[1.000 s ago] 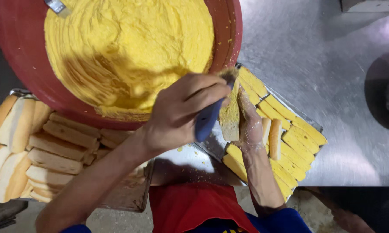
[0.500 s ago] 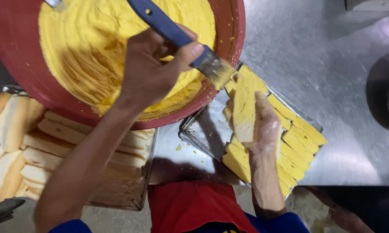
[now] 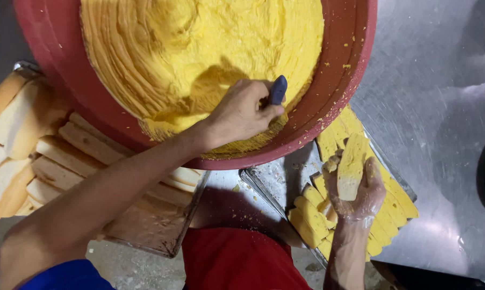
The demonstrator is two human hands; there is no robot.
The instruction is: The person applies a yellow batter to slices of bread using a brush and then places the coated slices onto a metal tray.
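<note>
Head view: the left hand [image 3: 241,111] has its grip clamped round a dark blue handle [image 3: 278,89], of which only the rounded end shows above the fingers; the working end of the tool is buried under the hand, in the yellow paste [image 3: 199,59] near the lower rim of the big red bowl [image 3: 339,91]. I cannot tell the blade's shape or how much paste it carries. The handle points up and a little to the right, away from the person.

The right hand [image 3: 358,196] sits below and to the right of the bowl, well outside its rim, palm up, with the fingers curled under a single slice of bread [image 3: 351,166] whose top face is already yellow. The slice's long axis runs roughly toward and away from the person, its far end tipped toward the bowl's rim. So the slice lies down and to the right of the tool hand, with the bowl's wall between them.

Under the right hand is a metal tray [image 3: 274,182] holding rows of coated slices [image 3: 312,215], on a steel table [image 3: 441,107]. To the left, under the forearm, another tray holds plain bread sticks [image 3: 49,161], uncoated and stacked in rows.
</note>
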